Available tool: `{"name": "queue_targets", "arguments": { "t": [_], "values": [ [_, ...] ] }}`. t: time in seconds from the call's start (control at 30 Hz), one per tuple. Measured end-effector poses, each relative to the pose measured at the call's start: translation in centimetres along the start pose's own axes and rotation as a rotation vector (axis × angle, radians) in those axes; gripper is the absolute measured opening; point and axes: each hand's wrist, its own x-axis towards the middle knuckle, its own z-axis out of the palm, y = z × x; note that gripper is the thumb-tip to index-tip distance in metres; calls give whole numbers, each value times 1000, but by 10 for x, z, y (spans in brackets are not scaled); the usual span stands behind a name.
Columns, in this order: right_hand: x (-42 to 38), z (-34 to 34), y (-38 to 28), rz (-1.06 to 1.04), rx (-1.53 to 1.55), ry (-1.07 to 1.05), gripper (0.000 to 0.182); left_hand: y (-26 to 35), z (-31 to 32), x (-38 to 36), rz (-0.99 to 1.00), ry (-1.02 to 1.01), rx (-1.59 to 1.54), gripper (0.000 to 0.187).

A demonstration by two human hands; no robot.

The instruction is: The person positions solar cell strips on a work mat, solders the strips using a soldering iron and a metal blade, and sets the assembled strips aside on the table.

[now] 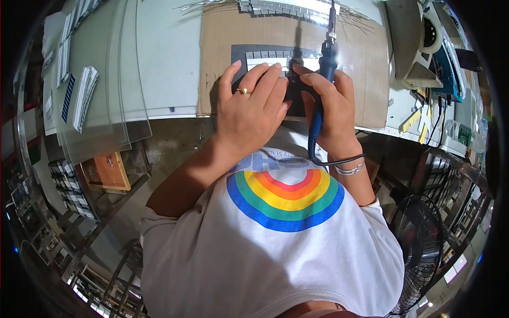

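Note:
A row of small pale cells with a white strip along it [265, 62] lies on a black mat [238, 54]. My left hand [252, 103] rests over the row, fingers stretched out and fingertips on the strip. In my right hand [333, 103] is a soldering iron [328, 59] with a blue handle, its metal end pointing away from me and its cable hanging down past the wrist. The thumb and index finger of that hand reach toward the right part of the row. Both hands hide some of the row and mat.
Under the mat is a cardboard sheet [217, 47]. Beyond it, cell strips with thin wires [286, 9] lie at the back. Glass sheets [103, 119] overhang the table at left, with strips [86, 98] on them. At right are a beige device [416, 58], a yellow tool [410, 121] and a bottle [458, 132].

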Motion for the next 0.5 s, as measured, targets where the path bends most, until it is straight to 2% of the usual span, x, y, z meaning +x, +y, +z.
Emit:
{"name": "queue_targets", "arguments": {
  "t": [0.17,0.33,0.37,0.4,0.5],
  "values": [
    [3,0,-5,18,-11,-13,51,-2,2,-1,25,3,55,37],
    [2,-23,-6,-48,-94,129,35,-1,5,0,-4,26,0,36],
    [5,-47,-14,35,-160,25,37,-1,4,0,-4,20,1,37],
    [0,-48,-9,47,-57,188,53,-1,4,-1,-3,13,1,37],
    [-5,-80,-16,304,23,258,73,-1,2,-1,-2,-5,7,37]
  ]
}}
